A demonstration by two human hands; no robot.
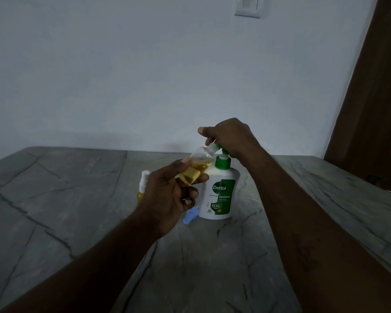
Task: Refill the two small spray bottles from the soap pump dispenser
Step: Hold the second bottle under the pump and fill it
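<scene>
Bottle 1 [144, 184] stands capped (apparently filled); left grip [167, 199] pinches part-full bottle 2 [196, 169], right grip [231, 136] curled over the pump [222, 163].

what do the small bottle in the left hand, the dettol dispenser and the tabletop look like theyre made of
The small bottle: probably clear glossy plastic; the amber liquid shows through its wall. The Dettol dispenser: opaque white plastic with a smooth sheen, green plastic pump. The tabletop: grey stone, marble-like, or a laminate imitating it, judging by the dark veins; matte-looking.
</scene>
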